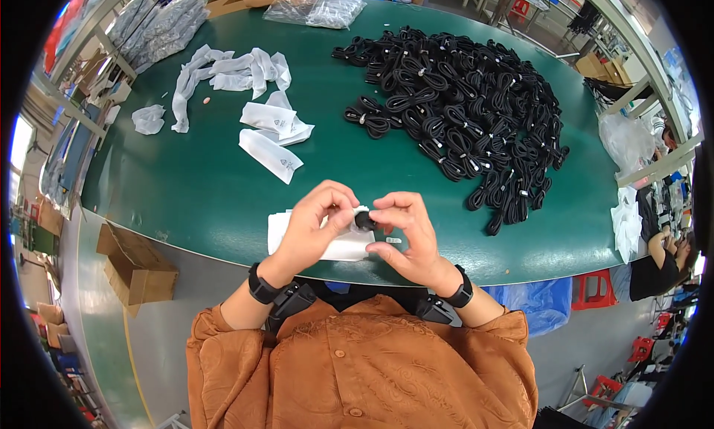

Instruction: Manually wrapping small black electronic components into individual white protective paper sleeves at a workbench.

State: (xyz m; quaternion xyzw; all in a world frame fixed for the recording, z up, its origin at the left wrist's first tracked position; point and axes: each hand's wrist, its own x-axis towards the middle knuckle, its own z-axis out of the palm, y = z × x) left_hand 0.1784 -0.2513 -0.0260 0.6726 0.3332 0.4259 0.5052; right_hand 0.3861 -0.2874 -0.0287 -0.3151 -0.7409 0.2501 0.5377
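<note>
So the small black coiled cable (365,221) sits right between both hands, just above the near edge of the green table (201,183), with the stack of white pouches (338,247) directly under it. The right hand (409,235) has its fingers pinched on the cable's right side, while the left hand (316,224) has its fingers closed on a white pouch touching the cable's left side. Both are equally close, and the cable's long axis can't really be made out.

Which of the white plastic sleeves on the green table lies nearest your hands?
The flat white plastic sleeve at the table's near edge, directly under the left hand and right hand; the other loose white sleeves lie further back.
</note>
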